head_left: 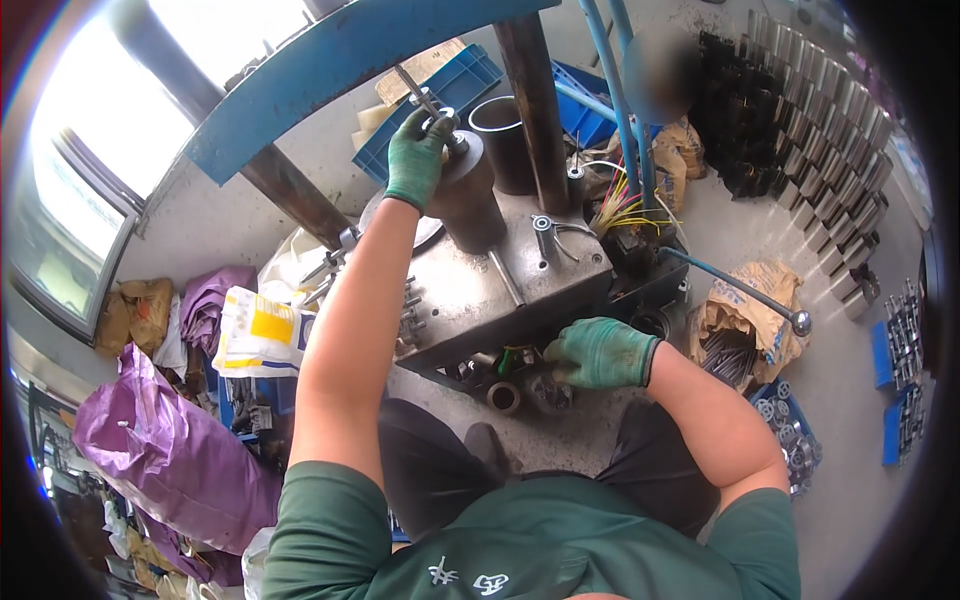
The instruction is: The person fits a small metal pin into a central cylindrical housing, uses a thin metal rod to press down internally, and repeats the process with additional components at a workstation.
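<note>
My left hand [416, 160], in a green glove, is raised over a steel cylinder [468, 205] standing on the press's metal table [455, 290]. Its fingers close around a slim metal rod with a ring [432, 108] at the cylinder's top. Lower down, my right hand [605, 353], gloved alike, is beside the front edge of that table. Its fingers curl down toward small dark parts under the edge; whatever they hold is hidden. A short metal tube [503, 398] lies close by, next to a green-handled tool [505, 362].
A blue beam [340, 75] and thick posts [533, 110] frame the table. A ball-ended lever [800, 322] sticks out at the right. Beyond it are a paper sack of rods [745, 320] and stacked metal sleeves [830, 130]. A purple sack [165, 450] lies left.
</note>
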`<state>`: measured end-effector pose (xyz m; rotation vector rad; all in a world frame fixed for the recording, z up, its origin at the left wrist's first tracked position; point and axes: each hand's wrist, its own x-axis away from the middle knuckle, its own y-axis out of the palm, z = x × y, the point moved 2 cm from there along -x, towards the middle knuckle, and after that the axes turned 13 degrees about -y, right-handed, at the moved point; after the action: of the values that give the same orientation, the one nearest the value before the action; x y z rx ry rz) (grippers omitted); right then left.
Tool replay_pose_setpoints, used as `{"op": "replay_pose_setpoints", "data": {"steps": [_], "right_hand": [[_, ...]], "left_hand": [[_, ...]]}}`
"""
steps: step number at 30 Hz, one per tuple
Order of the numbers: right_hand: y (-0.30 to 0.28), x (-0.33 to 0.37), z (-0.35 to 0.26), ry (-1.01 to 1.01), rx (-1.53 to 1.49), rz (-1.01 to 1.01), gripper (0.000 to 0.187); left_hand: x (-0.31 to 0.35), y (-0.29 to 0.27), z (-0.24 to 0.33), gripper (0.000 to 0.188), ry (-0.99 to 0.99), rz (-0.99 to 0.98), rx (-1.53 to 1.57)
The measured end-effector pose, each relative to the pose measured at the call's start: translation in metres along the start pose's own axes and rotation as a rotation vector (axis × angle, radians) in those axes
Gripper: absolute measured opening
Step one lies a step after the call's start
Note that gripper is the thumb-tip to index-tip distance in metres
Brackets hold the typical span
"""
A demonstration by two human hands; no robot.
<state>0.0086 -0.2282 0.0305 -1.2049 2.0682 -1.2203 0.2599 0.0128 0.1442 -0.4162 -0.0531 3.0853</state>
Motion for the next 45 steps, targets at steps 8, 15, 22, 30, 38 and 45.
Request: {"op": "replay_pose_setpoints", "data": {"steps": [8, 15, 22, 30, 38, 45], "right_hand": [[-0.007, 0.017, -0.001, 0.003, 0.045, 0.082, 0.043], [-0.071, 0.056, -0.046, 0.000, 0.269, 0.215, 0.039], [-0.137, 0.150, -0.039, 0.345, 0.480, 0.192, 0.041], [-0.145, 0.184, -0.040, 0.639, 0.180, 0.111, 0.054], [-0.133, 0.177, -0.039, 0.602, 0.232, 0.112, 0.052], [-0.130, 0.177, -0.044, 0.636, 0.217, 0.124, 0.049]], "left_hand": [[-0.007, 0.000, -0.007, 0.041, 0.022, 0.009, -0.062], [-0.017, -0.009, -0.017, 0.046, 0.049, 0.056, -0.133], [-0.009, -0.006, -0.005, 0.044, -0.008, 0.037, -0.215], [-0.002, 0.005, 0.004, 0.038, -0.054, 0.061, -0.120], [0.000, 0.003, 0.008, 0.033, -0.039, 0.084, -0.165], [0.001, 0.003, 0.012, 0.033, -0.045, 0.112, -0.186]]}}
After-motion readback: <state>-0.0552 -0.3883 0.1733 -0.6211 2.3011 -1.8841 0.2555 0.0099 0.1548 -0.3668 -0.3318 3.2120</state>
